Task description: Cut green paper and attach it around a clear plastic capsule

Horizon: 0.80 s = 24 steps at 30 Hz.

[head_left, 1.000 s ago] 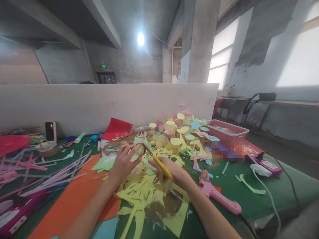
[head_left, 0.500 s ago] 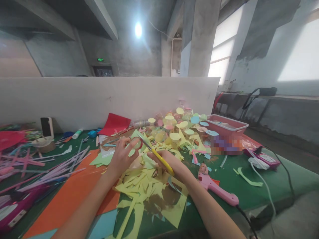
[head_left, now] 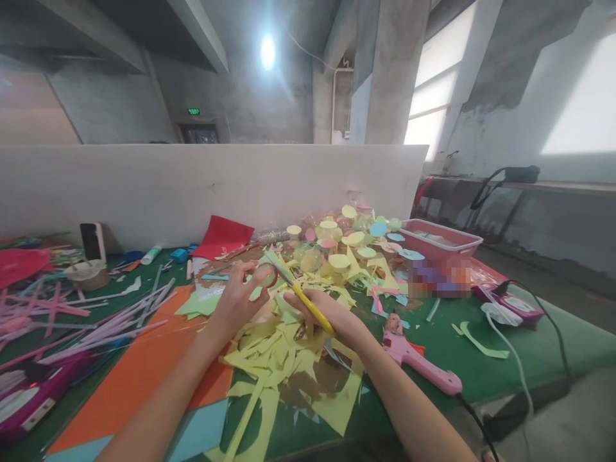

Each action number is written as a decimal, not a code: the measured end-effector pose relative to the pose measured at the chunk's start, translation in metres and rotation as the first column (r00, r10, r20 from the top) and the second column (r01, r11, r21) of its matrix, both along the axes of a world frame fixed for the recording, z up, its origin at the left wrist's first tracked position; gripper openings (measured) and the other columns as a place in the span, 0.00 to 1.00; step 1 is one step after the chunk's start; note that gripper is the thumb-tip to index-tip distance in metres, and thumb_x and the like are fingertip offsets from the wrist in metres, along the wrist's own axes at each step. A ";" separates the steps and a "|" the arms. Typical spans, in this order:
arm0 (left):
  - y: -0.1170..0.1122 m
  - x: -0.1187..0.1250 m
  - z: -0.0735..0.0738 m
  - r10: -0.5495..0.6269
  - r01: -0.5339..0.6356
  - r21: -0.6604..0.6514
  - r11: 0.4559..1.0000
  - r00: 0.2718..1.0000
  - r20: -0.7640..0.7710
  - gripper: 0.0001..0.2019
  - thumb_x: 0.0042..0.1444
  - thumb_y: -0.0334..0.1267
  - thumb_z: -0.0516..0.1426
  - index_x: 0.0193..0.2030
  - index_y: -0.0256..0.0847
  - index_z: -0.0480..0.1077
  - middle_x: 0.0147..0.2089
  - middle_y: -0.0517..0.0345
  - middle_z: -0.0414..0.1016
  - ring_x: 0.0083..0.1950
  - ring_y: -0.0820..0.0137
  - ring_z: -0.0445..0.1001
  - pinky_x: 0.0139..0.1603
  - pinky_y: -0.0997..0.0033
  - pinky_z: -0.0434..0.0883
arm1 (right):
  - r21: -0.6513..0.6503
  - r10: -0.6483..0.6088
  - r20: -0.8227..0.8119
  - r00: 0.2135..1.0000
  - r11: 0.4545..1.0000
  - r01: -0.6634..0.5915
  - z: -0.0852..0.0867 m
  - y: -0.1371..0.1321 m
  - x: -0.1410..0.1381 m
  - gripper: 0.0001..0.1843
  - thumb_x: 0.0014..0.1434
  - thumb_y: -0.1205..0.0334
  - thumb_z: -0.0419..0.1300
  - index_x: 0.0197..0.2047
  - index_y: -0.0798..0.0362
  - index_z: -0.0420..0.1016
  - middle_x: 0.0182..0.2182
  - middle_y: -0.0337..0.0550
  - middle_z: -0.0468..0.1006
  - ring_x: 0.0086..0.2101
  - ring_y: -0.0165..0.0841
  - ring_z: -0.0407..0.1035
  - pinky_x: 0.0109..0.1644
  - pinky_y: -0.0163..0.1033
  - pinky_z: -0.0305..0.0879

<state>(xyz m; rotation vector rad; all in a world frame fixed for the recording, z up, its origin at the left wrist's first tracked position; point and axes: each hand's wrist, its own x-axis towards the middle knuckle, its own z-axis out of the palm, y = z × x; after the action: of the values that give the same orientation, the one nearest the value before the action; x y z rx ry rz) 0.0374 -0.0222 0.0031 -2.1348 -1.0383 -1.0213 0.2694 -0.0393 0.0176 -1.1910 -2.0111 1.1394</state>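
Yellow-handled scissors (head_left: 312, 304), one pair, in the grip of the right hand (head_left: 334, 316), one red-rimmed piece (head_left: 269, 274) in the left hand (head_left: 240, 297)

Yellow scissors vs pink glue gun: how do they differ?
Support: the scissors are in the right hand; the glue gun lies on the green table.
Color: the scissors have a yellow handle and metal blades; the glue gun's body is pink.
Cord: the glue gun trails a black one; none shows on the scissors.
Shared: both handles slant toward the picture's lower right.
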 end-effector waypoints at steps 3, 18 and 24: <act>-0.001 0.001 0.000 0.007 -0.007 -0.002 1.000 1.000 -0.002 0.17 0.57 0.28 0.55 0.53 0.44 0.69 0.50 0.48 0.62 0.53 0.60 0.67 0.50 0.60 0.70 | 0.004 -0.015 0.013 1.000 1.000 0.015 -0.002 0.003 -0.002 0.26 0.55 0.37 0.56 0.24 0.50 0.57 0.20 0.33 0.57 0.24 0.28 0.52 0.25 0.33 0.50; -0.004 0.003 0.001 0.007 -0.007 0.007 1.000 1.000 -0.021 0.16 0.57 0.26 0.54 0.51 0.42 0.68 0.54 0.45 0.62 0.53 0.60 0.66 0.49 0.61 0.70 | 0.011 0.022 -0.008 1.000 1.000 -0.022 -0.006 0.003 -0.002 0.23 0.56 0.37 0.56 0.31 0.51 0.63 0.23 0.35 0.65 0.26 0.31 0.61 0.28 0.34 0.55; -0.003 0.001 0.000 0.012 -0.012 0.016 1.000 1.000 -0.019 0.16 0.56 0.25 0.53 0.51 0.42 0.68 0.53 0.45 0.62 0.53 0.60 0.66 0.49 0.60 0.70 | 0.063 0.004 0.038 0.999 0.998 -0.006 -0.005 0.005 -0.004 0.26 0.58 0.36 0.55 0.25 0.51 0.61 0.20 0.33 0.59 0.24 0.28 0.55 0.27 0.34 0.51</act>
<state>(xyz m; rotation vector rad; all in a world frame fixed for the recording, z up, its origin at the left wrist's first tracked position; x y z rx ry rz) 0.0381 -0.0249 0.0027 -2.1188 -1.0293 -0.9983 0.2659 -0.0343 0.0129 -1.1849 -2.0635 1.0554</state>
